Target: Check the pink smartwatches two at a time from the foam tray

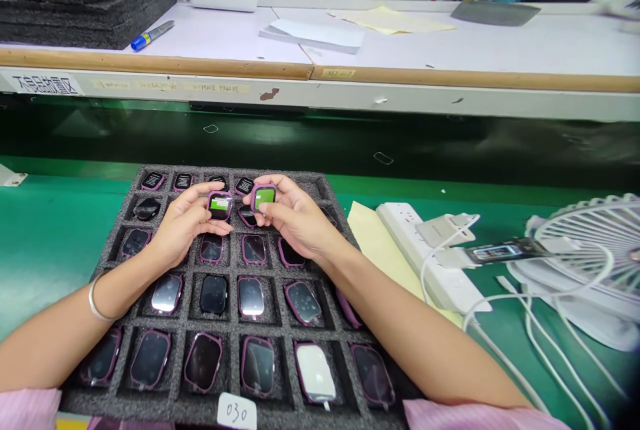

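Observation:
My left hand [186, 218] grips a purple-rimmed smartwatch body [220, 205] by its edges, its screen lit green and white. Beside it, my right hand [293, 213] holds a second smartwatch body [264, 198] with a green screen, the thumb on its lower face. Both are held just above a black foam tray [183, 323] divided into compartments. Several more watch bodies, mostly dark-screened, lie in the tray; one [316, 371] shows a white face. Some in the back rows show lines of text. My hands partly cover the compartments beneath them.
A label marked 030 [237, 411] sits on the tray's front edge. To the right are a white power strip [425, 250], yellow paper [367, 230], cables and a white fan [595, 243]. Behind runs a raised shelf [400, 50] with a marker [153, 35], papers and stacked black foam [80, 3].

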Action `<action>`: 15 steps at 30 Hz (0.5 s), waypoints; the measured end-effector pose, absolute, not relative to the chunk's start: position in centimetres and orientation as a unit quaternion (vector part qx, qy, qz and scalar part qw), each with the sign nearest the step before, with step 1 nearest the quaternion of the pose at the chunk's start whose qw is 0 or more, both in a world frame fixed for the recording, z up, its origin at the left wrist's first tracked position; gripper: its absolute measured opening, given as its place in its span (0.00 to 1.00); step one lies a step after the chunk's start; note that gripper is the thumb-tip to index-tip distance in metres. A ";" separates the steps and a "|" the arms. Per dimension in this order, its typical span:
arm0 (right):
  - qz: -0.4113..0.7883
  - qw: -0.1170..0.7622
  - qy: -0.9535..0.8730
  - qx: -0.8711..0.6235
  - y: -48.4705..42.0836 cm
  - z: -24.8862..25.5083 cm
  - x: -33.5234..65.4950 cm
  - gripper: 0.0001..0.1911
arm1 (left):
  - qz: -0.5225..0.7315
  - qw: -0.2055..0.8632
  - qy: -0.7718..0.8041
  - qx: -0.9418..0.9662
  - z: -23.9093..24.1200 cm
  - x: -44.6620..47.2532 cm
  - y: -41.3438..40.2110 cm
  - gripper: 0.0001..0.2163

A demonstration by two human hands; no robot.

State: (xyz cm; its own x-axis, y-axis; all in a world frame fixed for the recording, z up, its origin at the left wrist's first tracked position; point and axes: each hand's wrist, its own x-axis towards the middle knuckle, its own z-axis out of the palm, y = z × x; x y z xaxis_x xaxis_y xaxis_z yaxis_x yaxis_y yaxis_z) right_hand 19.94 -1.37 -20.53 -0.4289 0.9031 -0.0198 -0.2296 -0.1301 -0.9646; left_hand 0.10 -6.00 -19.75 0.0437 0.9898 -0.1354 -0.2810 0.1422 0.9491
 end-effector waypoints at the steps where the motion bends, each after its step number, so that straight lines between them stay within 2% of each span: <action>1: 0.677 0.419 -0.507 -0.330 -1.4 -20.4 19.9 0.21 | 0.524 0.607 0.452 0.391 -19.7 0.1 -6.0 0.22; 9: 0.683 0.424 -0.494 -0.332 -1.4 -20.5 19.9 0.19 | 0.527 0.613 0.446 0.384 -19.9 0.0 -6.0 0.20; 15: 0.697 0.412 -0.476 -0.343 -1.3 -20.6 19.8 0.17 | 0.528 0.573 0.480 0.403 -20.2 0.1 -6.0 0.16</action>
